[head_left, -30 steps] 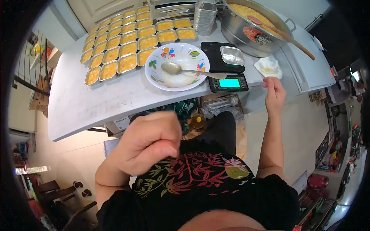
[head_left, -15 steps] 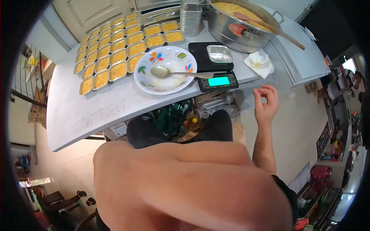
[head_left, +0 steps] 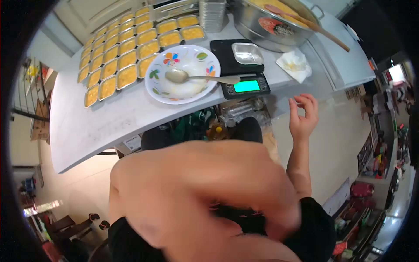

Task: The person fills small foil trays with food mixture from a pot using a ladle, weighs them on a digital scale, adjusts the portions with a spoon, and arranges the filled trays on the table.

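My left hand (head_left: 262,179) and arm loom large and blurred right in front of the camera. The fingers cannot be made out clearly, nor whether anything is in them. Off the table's front right edge, my right hand (head_left: 304,114) is raised with its fingers loosely bent and the thumb apart, holding nothing. Nearest to it are a crumpled white tissue (head_left: 293,66) and a black digital scale (head_left: 227,61) with a lit green display. An empty foil tray (head_left: 247,53) rests on the scale. Left of that, a spoon (head_left: 176,77) lies across a flower-patterned bowl (head_left: 157,89), its handle reaching over the scale.
Rows of foil trays (head_left: 127,76) filled with yellow food cover the back left of the white table (head_left: 83,131). Behind the scale stand a stack of foil trays (head_left: 212,16) and a large metal pot (head_left: 248,26) of yellow food with a wooden spatula (head_left: 323,32).
The left hand and arm have shifted in front of the camera, and a gap now shows beneath them. The view has tilted slightly. My right hand has kept nearly the same pose.
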A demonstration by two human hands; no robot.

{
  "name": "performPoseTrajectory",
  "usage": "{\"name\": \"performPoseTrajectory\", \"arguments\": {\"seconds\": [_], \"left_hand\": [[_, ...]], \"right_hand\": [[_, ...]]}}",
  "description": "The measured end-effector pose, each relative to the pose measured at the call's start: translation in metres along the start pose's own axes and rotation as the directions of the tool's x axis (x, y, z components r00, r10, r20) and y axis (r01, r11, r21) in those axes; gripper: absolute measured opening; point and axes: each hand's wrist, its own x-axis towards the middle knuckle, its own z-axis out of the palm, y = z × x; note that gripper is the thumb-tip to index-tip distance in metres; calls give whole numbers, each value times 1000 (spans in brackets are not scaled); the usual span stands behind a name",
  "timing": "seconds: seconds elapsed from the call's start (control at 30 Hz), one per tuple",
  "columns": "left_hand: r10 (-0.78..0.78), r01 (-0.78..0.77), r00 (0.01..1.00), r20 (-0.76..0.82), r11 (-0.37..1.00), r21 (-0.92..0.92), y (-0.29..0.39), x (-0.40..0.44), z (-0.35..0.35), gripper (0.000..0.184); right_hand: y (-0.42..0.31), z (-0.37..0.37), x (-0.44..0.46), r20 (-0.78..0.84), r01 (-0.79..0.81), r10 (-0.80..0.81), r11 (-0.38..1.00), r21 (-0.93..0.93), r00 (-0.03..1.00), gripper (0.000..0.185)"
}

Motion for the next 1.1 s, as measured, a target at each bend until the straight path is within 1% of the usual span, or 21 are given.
{"name": "performPoseTrajectory", "arguments": {"seconds": [0.07,0.13,0.2,0.23,0.3,0.33,0.37,0.47,0.5,0.57,0.6,0.63,0.67,0.7,0.77,0.8,0.9,0.93,1.0,1.03,1.1], "left_hand": [[139,-147,982,131,988,54,-19,10,-21,6],[114,-162,958,263,973,167,-39,11,-30,8],[-12,-64,954,300,968,241,-73,5,-28,13],[-73,-33,935,347,957,289,-94,2,-28,15],[-294,-17,891,347,742,671,-127,-6,-27,20],[-340,-66,871,354,634,770,-146,-8,-27,23],[-386,-126,849,361,516,848,-161,-8,-28,26],[-542,-229,733,411,372,900,-194,-7,-33,25],[-501,-266,757,419,349,898,-205,-9,-36,22],[-410,-336,797,444,309,890,-216,-14,-42,20],[-430,-338,783,450,314,888,-218,-13,-43,19],[-449,-337,770,453,317,887,-211,-8,-44,20],[-467,-335,758,455,319,886,-205,-4,-45,22],[-346,-329,826,445,345,879,-199,-3,-46,24],[-91,-330,915,394,395,857,-187,-5,-48,31],[-85,-324,920,383,387,863,-183,-6,-50,31],[-61,-324,927,370,363,873,-178,-10,-62,34],[-54,-326,928,369,363,873,-179,-13,-66,37],[-65,-336,924,378,340,879,-179,-18,-73,42],[-68,-334,926,372,312,889,-177,-18,-75,39],[-83,-317,934,348,260,912,-172,-19,-77,32]], "right_hand": [[7,1,2,-12,2,-2,1000,9,1000,8],[16,-4,6,-7,39,-40,998,-54,999,5],[26,-10,18,8,121,-122,976,-179,992,4],[33,-12,25,13,67,-66,988,-139,998,5],[43,-16,36,24,-50,52,996,-78,998,10],[38,-14,44,-30,-11,9,998,-68,999,12],[31,-10,58,-90,25,-31,997,-67,995,14],[22,-13,92,-186,107,-137,982,-158,973,20],[21,-14,101,-199,129,-170,970,-204,965,22],[24,-13,118,-276,-31,40,999,35,960,28],[25,-13,123,-295,-103,147,982,159,944,31],[26,-11,126,-230,-213,318,897,388,920,35],[28,-7,126,-129,-307,462,747,589,877,39],[28,-3,124,3,-381,571,543,748,821,43],[22,8,114,60,-434,575,541,721,816,44],[20,11,111,85,-458,577,540,707,812,44],[22,11,118,-207,-204,367,813,546,907,41],[28,8,126,-327,-28,207,878,478,922,38],[33,2,134,-372,9,169,902,432,913,35],[31,0,137,-390,24,152,911,412,908,34],[22,8,133,-262,-91,342,745,661,902,33]]}}
